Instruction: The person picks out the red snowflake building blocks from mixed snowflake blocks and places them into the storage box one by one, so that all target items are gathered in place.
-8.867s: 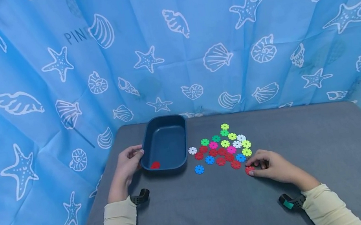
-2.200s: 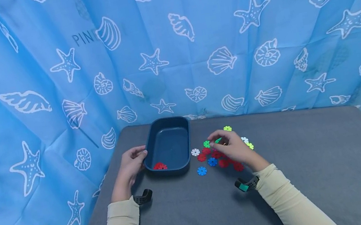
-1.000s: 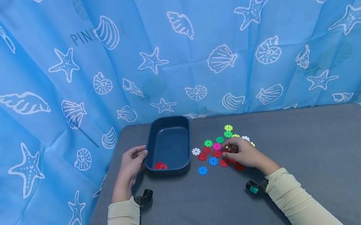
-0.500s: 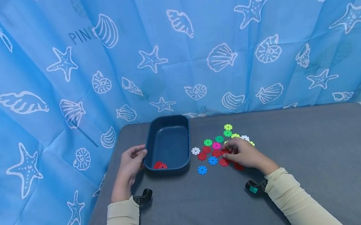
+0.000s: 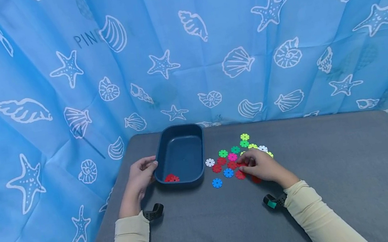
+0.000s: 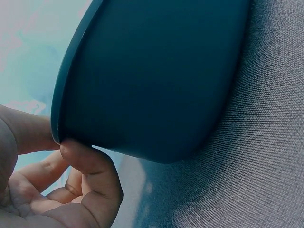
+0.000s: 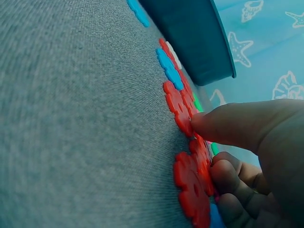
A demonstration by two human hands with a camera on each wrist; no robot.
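My left hand (image 5: 143, 176) pinches the near-left rim of a dark blue plastic tub (image 5: 188, 179). In the left wrist view, thumb and curled forefinger meet at the tub's rim (image 6: 59, 114). Inside the tub's near-left corner lie a few red notched discs (image 5: 171, 178). My right hand (image 5: 261, 165) is over the pile of coloured interlocking discs, its fingers bent. Seen from the right wrist, the thumb tip touches the edge of a red disc (image 7: 178, 107); another red disc (image 7: 192, 190) lies just below the thumb. The right forefinger is hidden, so I cannot tell whether it pinches anything.
Left of my right hand lie blue discs (image 5: 217, 183), a white disc (image 5: 210, 162), a pink disc (image 5: 232, 157) and green discs (image 5: 235, 149). A yellow disc (image 5: 244, 136) lies farthest back. The grey cloth-covered table (image 5: 212, 229) ends at a blue shell-print curtain (image 5: 186, 75).
Since the oldest frame, my right hand has moved left from a red disc at the pile's near-right edge, and more red discs lie in the tub. Over the last second both hands stay nearly still.
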